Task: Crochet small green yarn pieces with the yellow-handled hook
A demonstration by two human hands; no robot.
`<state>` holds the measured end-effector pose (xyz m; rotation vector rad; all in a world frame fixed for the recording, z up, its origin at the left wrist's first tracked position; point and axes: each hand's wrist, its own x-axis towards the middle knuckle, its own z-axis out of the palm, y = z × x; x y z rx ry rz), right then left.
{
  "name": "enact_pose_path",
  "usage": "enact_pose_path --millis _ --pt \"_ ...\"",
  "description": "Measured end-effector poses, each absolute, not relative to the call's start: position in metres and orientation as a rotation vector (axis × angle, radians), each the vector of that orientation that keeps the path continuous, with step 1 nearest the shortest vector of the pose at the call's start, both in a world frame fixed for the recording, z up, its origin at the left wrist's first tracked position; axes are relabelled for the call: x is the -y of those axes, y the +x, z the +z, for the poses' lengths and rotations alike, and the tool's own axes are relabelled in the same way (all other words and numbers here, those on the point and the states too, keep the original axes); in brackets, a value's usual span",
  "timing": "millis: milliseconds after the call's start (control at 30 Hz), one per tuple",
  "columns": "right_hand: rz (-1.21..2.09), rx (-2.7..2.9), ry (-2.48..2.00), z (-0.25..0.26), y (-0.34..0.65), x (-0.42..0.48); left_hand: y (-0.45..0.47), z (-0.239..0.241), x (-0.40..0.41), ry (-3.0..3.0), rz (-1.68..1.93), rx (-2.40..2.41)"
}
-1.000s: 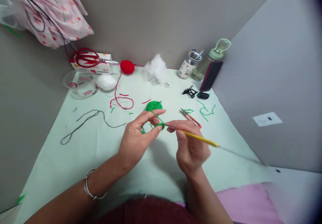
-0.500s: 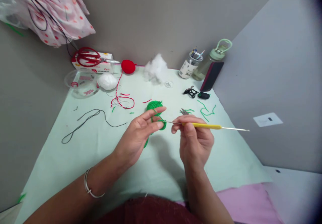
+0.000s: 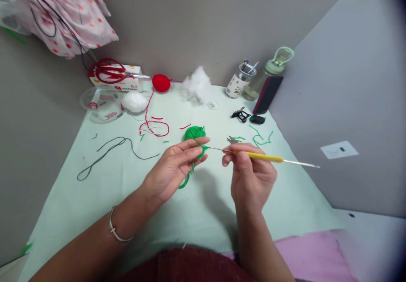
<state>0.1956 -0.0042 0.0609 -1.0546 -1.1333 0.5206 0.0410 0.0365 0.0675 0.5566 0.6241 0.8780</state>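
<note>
My left hand is closed, pinching a small piece of green crochet work between thumb and fingers. Green yarn runs over its fingers, and a loop hangs below the hand. In my right hand is a yellow-handled crochet hook, gripped like a pen. One thin metal end points left and meets the green piece; the other end sticks out to the right. Just behind the left fingers lies a ball of green yarn, partly hidden by them.
Behind my hands stand a red yarn ball, white stuffing, a pen cup, a bottle and a phone. Red scissors rest on a box at back left. A black cord and green yarn scraps lie on the cloth.
My right hand and the crochet hook have shifted slightly right, away from the left hand. The left thumb has moved up over the green piece, and the yarn loop below hangs more open.
</note>
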Motion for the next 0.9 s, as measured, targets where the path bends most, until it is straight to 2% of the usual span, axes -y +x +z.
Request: enact_pose_path --millis 100,367,700,900 --pt "0.731 1.064 -0.982 0.0617 0.1940 0.0012 0.0401 0.0682 -0.0351 0.717 0.930 -0.719" --pt "0.871 1.087 -0.971 0.0584 0.1950 0.0029 0.0411 0.0644 -0.0310 0.878 0.985 -0.781" --pt "0.970 0.955 -0.903 0.0644 0.1968 -0.0042 0.0396 0.0711 -0.0316 0.774 0.914 -0.721" --pt "0.840 1.066 -0.951 0.0664 0.1975 0.0005 0.0378 0.0715 -0.0311 0.822 0.927 -0.721"
